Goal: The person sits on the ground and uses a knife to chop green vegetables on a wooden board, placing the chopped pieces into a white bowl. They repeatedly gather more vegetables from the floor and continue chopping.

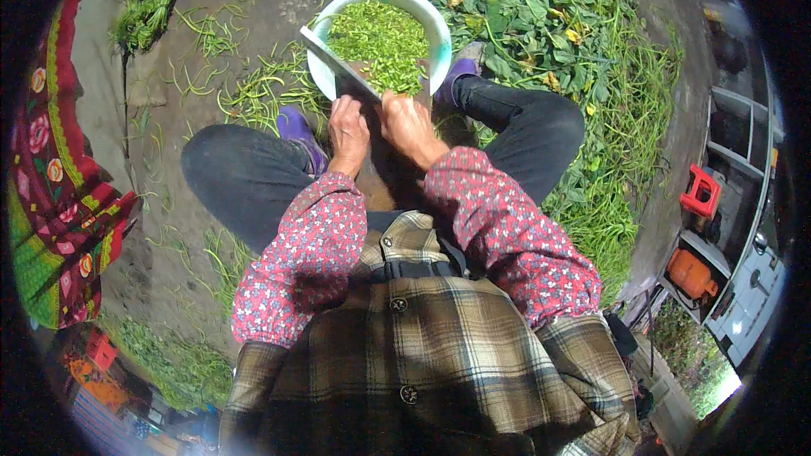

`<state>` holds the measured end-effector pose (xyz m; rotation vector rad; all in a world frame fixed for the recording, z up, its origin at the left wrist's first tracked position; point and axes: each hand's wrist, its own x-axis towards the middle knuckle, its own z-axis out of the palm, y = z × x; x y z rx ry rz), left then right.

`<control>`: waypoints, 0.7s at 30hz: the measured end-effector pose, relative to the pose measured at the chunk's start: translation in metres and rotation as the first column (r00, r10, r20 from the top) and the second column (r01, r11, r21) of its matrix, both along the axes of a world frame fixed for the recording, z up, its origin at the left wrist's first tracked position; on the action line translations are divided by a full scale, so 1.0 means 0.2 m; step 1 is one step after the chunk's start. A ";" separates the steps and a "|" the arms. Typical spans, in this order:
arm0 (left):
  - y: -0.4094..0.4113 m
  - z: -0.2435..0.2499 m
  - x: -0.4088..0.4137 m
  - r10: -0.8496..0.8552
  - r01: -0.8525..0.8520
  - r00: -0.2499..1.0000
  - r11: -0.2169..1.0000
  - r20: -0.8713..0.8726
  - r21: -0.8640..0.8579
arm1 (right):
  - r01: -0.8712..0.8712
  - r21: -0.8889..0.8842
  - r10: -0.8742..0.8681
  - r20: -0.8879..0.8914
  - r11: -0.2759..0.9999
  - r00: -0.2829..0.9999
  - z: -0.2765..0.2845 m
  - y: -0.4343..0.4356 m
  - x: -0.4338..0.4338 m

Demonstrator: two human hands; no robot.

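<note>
My right hand [408, 125] grips the handle end of a large knife [345, 66], whose broad blade slants up and left across the rim of a white plastic basin [441, 22]. Beside it, my left hand [349, 131] is curled close under the blade; what lies beneath its fingers is hidden. Chopped green stems [378, 31] heap up in the basin. A wooden board [385, 174] runs from my lap to the basin, with cut pieces on its far end.
Leafy green vines [526, 12] pile up on the right. Loose green stems [272, 88] lie left of the basin, and a stem bundle [149, 3] rests farther off. A flowered red cloth [70, 202] hangs at far left. At right are a red stool [700, 193] and an orange gas cylinder [690, 273].
</note>
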<state>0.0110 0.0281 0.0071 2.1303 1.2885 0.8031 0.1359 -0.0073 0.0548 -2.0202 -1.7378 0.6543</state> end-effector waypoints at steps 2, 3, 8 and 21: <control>0.01 0.00 0.03 -0.045 0.049 0.994 0.998 0.096 -0.044 | 0.084 -0.007 -0.084 -0.039 0.996 0.996 0.00 0.02 0.05; 0.02 0.00 0.04 -0.058 0.065 0.991 0.997 0.121 -0.053 | 0.099 -0.004 -0.100 -0.040 0.995 0.994 0.01 0.03 0.08; 0.02 -0.10 0.02 0.018 -0.016 0.999 0.999 0.048 -0.035 | -0.098 -0.176 0.081 -0.097 0.979 0.992 0.22 -0.04 0.32; 0.01 -0.05 0.05 -0.039 0.039 0.999 0.999 -0.008 0.001 | -0.374 -0.116 0.387 0.114 0.920 0.915 0.02 0.10 0.38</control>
